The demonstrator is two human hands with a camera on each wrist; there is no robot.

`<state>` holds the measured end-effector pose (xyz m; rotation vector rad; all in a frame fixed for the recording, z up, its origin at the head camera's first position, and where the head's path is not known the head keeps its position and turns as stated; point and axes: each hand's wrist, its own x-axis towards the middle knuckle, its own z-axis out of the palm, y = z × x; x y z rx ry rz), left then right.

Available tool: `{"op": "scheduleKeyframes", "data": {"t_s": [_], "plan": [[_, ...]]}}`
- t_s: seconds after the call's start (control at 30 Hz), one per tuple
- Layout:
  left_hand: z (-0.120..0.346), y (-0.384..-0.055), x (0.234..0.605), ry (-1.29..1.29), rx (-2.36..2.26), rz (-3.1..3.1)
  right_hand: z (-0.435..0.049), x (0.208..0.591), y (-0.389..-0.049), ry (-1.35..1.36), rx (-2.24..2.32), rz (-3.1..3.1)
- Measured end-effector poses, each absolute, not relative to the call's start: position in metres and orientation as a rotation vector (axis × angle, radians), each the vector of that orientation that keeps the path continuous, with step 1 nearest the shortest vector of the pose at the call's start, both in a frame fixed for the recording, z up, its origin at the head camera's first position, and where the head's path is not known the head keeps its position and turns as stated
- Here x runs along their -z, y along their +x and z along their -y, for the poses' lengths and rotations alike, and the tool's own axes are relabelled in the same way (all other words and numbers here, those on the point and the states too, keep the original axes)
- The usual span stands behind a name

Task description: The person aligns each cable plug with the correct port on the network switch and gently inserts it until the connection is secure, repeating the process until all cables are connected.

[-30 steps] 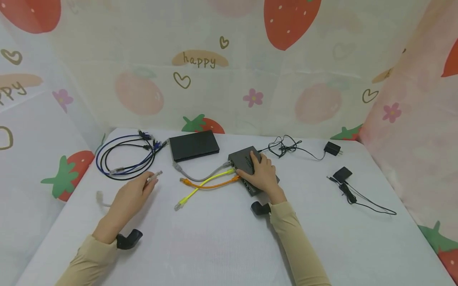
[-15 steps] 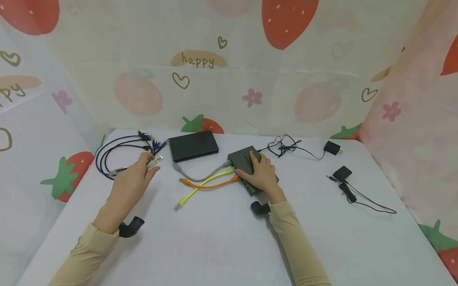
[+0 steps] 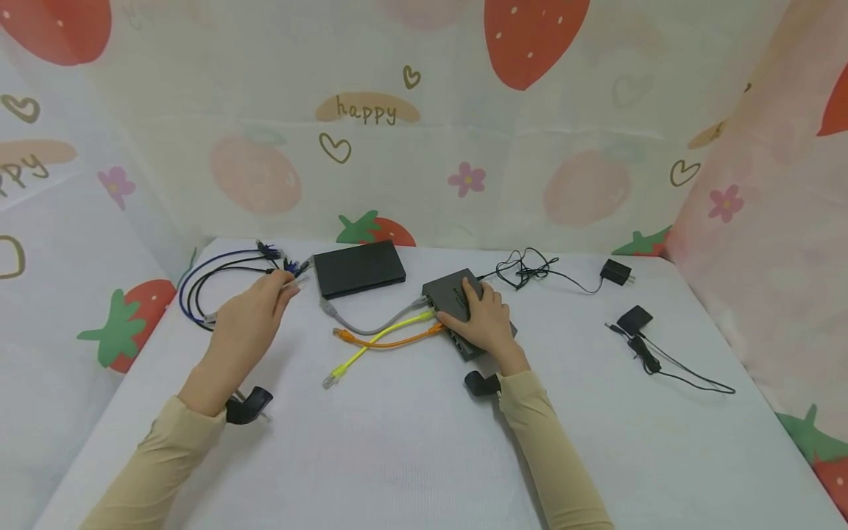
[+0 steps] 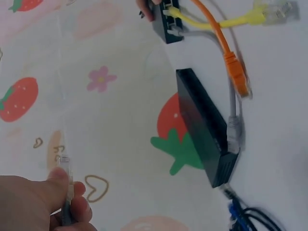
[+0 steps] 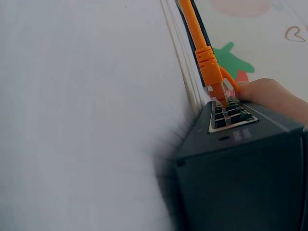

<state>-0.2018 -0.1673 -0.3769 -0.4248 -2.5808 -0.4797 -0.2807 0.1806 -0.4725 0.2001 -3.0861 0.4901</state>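
In the head view my left hand (image 3: 248, 320) pinches the clear plug of a grey network cable above the table. In the left wrist view that plug (image 4: 66, 185) points upward between thumb and fingers. My right hand (image 3: 486, 320) holds a dark grey network switch (image 3: 447, 288) on the table, its thumb near the port side. Grey (image 3: 371, 331), yellow (image 3: 361, 358) and orange (image 3: 391, 344) network cables run left from the switch's ports, their other ends loose. In the right wrist view the orange plug (image 5: 209, 67) sits in a port, with further ports beside it.
Behind the left hand lie coiled blue and black cables (image 3: 199, 274). A flat black box (image 3: 360, 269) stands at the back, with a cable at its left end. To the right are a black power adapter (image 3: 616, 272) and a second adapter (image 3: 634, 319) with its cord.
My left hand has moved away from me and slightly right with the grey network cable's plug, toward the black box. The right hand stays on the switch.
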Motion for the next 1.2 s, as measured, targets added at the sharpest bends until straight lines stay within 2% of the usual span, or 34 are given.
{"op": "scheduleKeyframes", "data": {"t_s": [0.4, 1.2], "plan": [[0.163, -0.231, 0.393, -0.549, 0.847, 2.826, -0.181, 0.471, -0.280, 0.203, -0.492, 3.091], [0.094, -0.231, 0.436, -0.721, 1.306, 3.039, -0.181, 0.472, -0.281, 0.189, -0.489, 3.093]]}}
